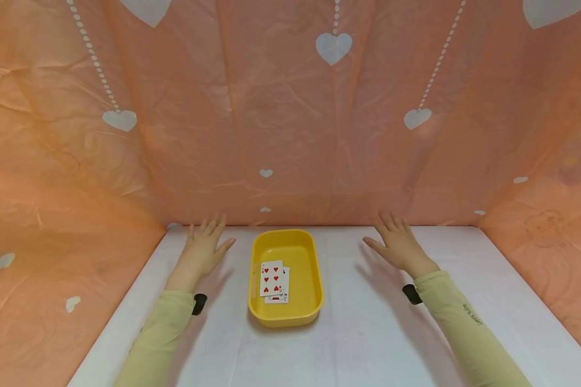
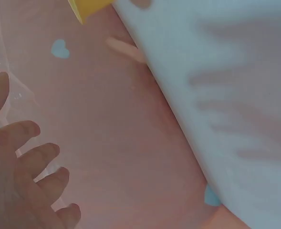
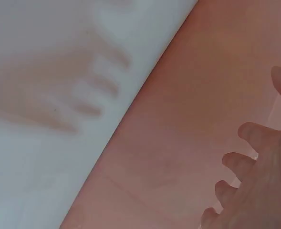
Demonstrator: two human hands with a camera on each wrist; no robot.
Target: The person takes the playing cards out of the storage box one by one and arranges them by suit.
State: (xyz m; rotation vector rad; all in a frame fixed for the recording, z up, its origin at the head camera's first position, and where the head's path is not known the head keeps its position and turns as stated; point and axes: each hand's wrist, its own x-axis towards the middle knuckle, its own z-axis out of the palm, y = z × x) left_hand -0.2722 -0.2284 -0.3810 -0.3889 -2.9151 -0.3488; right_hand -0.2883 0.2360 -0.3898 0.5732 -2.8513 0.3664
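Observation:
A yellow tray (image 1: 302, 309) stands on the white table, between the two hands. Inside it, toward its left side, lie playing cards: a six of hearts (image 1: 271, 278) on top, partly covering a face card (image 1: 283, 299). My left hand (image 1: 202, 257) is to the left of the tray, fingers spread, holding nothing. On the other side, farther from the tray, my right hand (image 1: 398, 246) also has its fingers spread and holds nothing. Both wrist views show spread fingers; a yellow corner of the tray (image 2: 88, 8) enters the left wrist view at the top.
The white table (image 1: 368, 349) ends at the back against an orange curtain (image 1: 290, 134) printed with pale hearts. The same orange cloth walls (image 1: 68, 215) close in the left and right sides. Hand shadows fall on the tabletop.

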